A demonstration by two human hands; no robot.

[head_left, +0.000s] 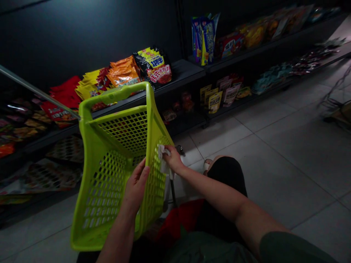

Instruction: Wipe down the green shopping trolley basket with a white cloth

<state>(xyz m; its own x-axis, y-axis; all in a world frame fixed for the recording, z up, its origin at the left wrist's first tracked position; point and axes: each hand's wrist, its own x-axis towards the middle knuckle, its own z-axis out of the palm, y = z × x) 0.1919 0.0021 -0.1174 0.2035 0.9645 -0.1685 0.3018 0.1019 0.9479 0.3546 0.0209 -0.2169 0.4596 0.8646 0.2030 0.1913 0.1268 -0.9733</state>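
so, head view, item by item. lime-green plastic shopping basket: lifted clear of the floor, tilted, its open side facing the wearer, in front of the lap. left hand: fingers clenched round the near mesh wall. right hand: fingers grasping a white wipe, pressed against the basket's right-hand wall near its upper end. wipe in contact with that wall only; the light is too dim to tell which walls have been gone over and which have not. beyond the far rim: black shelf carrying snack packets. to the right: grey floor tiles. dark-trousered knee just beside the right forearm.
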